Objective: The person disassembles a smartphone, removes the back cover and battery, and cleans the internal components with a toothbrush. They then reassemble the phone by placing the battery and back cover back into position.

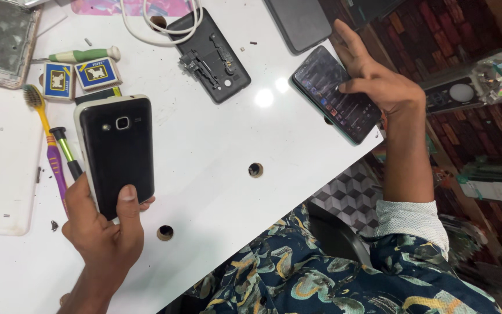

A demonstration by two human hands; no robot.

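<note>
The left hand (103, 224) covers the lower end of the black phone (118, 152). The white tablet (0, 163) and the metal frame (0, 40) run off the left edge. The grey device (300, 22) is cut by the top edge. The lit phone (335, 93) shows a screen too small to read.

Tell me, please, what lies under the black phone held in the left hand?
Under the black phone a screwdriver and a toothbrush lie on the white table. Where the screwdriver's tip ends is hidden by the phone and the left hand.
</note>
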